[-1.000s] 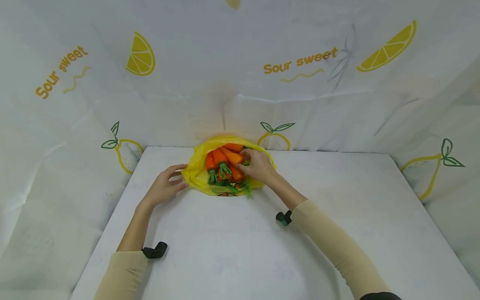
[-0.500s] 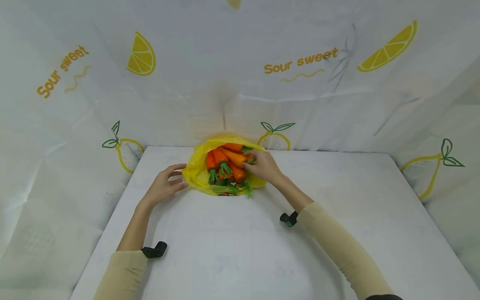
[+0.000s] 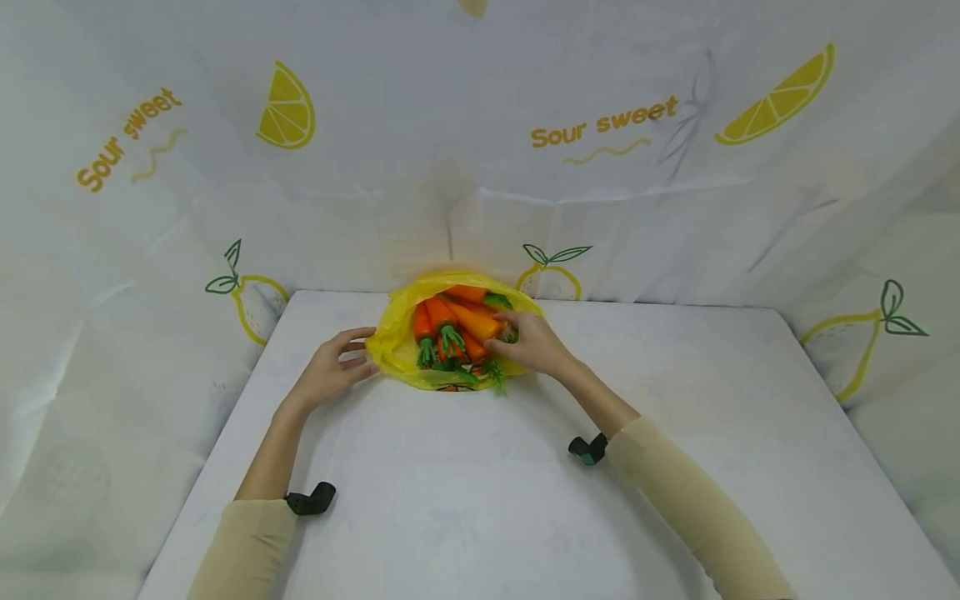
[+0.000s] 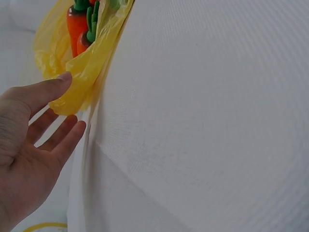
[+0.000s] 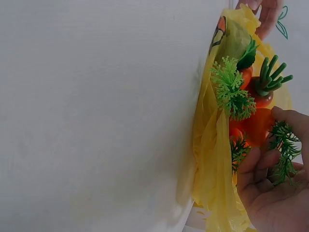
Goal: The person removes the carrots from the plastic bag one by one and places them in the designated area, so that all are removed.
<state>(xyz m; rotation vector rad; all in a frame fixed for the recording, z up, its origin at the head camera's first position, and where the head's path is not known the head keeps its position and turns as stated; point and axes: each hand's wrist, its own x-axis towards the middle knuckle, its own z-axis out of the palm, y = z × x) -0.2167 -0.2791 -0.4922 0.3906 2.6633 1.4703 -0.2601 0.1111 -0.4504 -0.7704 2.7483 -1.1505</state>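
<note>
A yellow plastic bag (image 3: 392, 329) lies with its mouth toward me, several orange carrots with green tops inside. My left hand (image 3: 326, 373) is at the bag's left edge; in the left wrist view the bag's rim (image 4: 79, 92) runs between thumb and fingers. My right hand (image 3: 536, 346) reaches into the right side of the mouth. Its thumb and fingers pinch the top end of an orange carrot (image 3: 477, 322). In the right wrist view that carrot (image 5: 258, 126) shows between thumb and fingertips, its feathery green leaves (image 5: 286, 150) against the palm. The carrot's far end is hidden among the others.
The bag rests at the back edge of a white table (image 3: 465, 500). Behind it hangs a white sheet (image 3: 420, 167) printed with lemons and lettering. A feathery green sprig (image 3: 493, 375) pokes over the bag's lower rim.
My right hand has moved right and a little toward me, and the pinched carrot has shifted slightly with it. A green leaf behind it has come into view. My left hand has stayed put.
</note>
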